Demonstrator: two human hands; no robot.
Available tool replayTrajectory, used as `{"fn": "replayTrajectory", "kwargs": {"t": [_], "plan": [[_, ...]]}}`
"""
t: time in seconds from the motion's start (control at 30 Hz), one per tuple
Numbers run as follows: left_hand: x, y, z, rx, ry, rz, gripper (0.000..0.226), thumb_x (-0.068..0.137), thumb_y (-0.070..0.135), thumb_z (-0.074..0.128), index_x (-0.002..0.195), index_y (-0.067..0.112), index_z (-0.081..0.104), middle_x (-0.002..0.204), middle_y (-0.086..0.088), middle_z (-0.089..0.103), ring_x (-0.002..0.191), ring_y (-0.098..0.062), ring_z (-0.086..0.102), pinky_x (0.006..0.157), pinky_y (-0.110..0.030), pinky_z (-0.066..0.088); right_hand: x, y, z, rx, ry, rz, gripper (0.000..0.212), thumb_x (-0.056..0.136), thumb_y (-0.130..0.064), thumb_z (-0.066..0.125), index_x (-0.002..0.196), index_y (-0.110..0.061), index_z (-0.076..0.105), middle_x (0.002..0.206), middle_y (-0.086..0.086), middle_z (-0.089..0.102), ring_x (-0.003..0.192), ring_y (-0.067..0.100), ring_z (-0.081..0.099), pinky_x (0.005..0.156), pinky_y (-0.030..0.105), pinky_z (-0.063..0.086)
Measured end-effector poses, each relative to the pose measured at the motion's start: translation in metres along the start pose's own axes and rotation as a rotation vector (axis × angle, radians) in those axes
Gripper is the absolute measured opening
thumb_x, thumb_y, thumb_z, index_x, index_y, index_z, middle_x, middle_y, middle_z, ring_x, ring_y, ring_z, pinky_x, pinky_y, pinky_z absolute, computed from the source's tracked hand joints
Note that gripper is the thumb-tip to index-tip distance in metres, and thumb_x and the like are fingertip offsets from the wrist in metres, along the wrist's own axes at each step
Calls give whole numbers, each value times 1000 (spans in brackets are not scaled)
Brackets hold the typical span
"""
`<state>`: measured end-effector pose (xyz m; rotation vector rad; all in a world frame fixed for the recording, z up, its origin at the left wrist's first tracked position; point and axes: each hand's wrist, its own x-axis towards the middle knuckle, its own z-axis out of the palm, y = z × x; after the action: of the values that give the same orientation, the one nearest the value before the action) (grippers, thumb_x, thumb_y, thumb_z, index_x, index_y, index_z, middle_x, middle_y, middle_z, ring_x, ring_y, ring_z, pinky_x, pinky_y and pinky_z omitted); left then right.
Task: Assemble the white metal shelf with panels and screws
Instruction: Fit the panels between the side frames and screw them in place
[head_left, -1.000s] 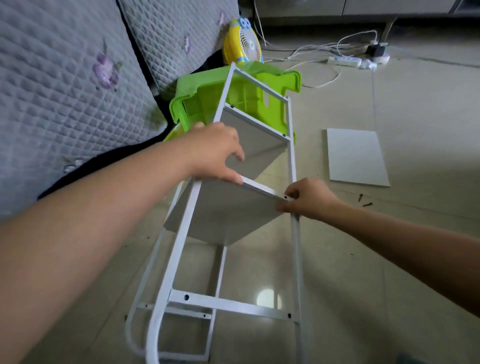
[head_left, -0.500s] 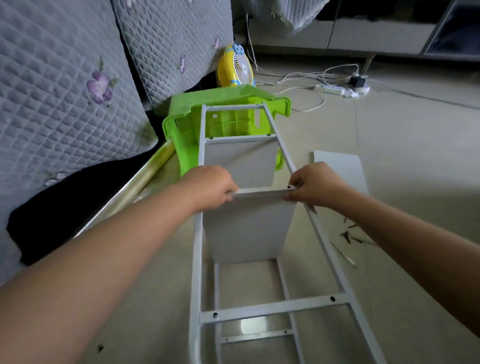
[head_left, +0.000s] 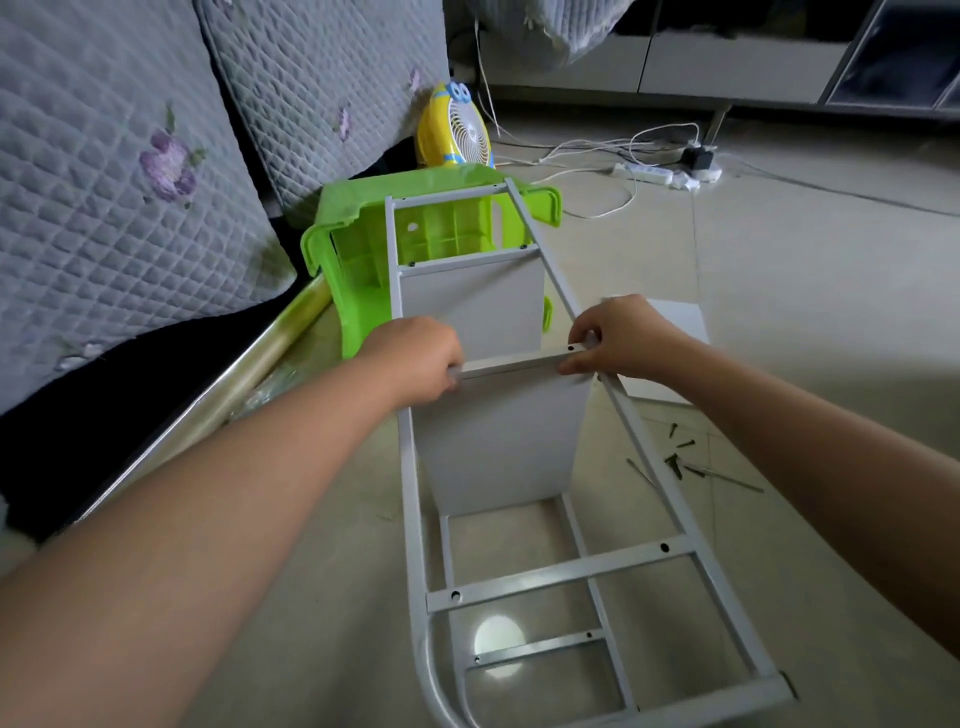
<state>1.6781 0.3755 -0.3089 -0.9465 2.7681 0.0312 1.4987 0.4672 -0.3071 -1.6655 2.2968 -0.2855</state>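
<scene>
The white metal shelf frame (head_left: 561, 570) lies lengthwise on the floor, its far end against a green plastic stool (head_left: 358, 270). A white panel (head_left: 498, 441) hangs below the middle crossbar (head_left: 511, 365); a second panel (head_left: 472, 304) sits under the farther crossbar. My left hand (head_left: 415, 358) grips the left end of the middle crossbar at the left rail. My right hand (head_left: 618, 338) pinches its right end beside a screw hole. Dark screws (head_left: 675, 452) lie on the floor to the right. A loose white panel (head_left: 680, 322) lies flat behind my right hand.
A grey quilted sofa (head_left: 130, 156) runs along the left. A yellow fan (head_left: 457, 130) stands behind the stool. Cables and a power strip (head_left: 654, 174) lie at the back. A thin metal tool (head_left: 722, 478) rests near the screws on the tiled floor.
The frame has swung from tilted to straight in front of me. My left hand slid down onto the crossbar's left end; my right hand stays at the right end.
</scene>
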Motion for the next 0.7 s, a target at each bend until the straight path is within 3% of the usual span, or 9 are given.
{"fn": "replayTrajectory", "kwargs": {"t": [0.1,0.23,0.3,0.37,0.47,0.53,0.63,0.7], "plan": [[5,-4,-6,23,-19,22,43,90,26,55,57,11,33,58,1,33,75,-24,41,64,-28,34,4,-1,-2,20,5,20,39,78,-30,71,109,-6,66,87,3,52,85,14,47,71,20,33],[13,-16,-2,39,-25,6,44,90,28,55,56,12,31,60,-1,36,74,-23,41,61,-26,29,20,-6,3,4,3,3,39,79,-30,70,110,-8,65,100,11,62,104,24,55,87,28,41],[18,-27,0,38,-49,19,44,89,29,57,56,13,32,60,-1,38,72,-23,42,60,-26,29,28,-8,3,-48,-30,-27,38,80,-31,69,110,-9,64,91,6,56,98,22,56,76,24,41],[21,-33,-3,84,-83,47,43,89,31,56,57,14,32,62,0,41,71,-21,43,58,-26,29,35,-10,-5,-70,-148,-35,35,81,-29,68,110,-10,62,81,1,53,73,16,59,58,14,40],[21,-24,-14,199,-158,73,35,89,35,55,63,12,46,57,3,37,71,-21,42,49,-24,24,42,-12,-16,-43,-323,23,29,81,-24,69,106,-13,61,65,1,61,33,-1,53,59,9,45],[21,-12,-23,247,-211,64,28,87,34,57,74,9,56,57,2,35,70,-22,42,53,-23,30,42,-15,-17,-72,-328,43,25,80,-20,69,103,-13,64,69,4,66,29,-3,50,56,7,44],[25,2,-32,258,-281,-4,24,85,30,62,74,10,53,60,1,34,72,-22,42,65,-30,41,35,-21,-12,-89,-280,59,21,81,-17,67,102,-13,67,75,6,65,35,0,51,43,3,38],[27,5,-33,231,-303,-69,21,84,30,64,86,9,59,63,1,34,77,-22,44,70,-31,43,28,-22,-9,-119,-205,55,22,82,-17,65,103,-14,67,66,1,60,42,3,51,48,9,38]]}}
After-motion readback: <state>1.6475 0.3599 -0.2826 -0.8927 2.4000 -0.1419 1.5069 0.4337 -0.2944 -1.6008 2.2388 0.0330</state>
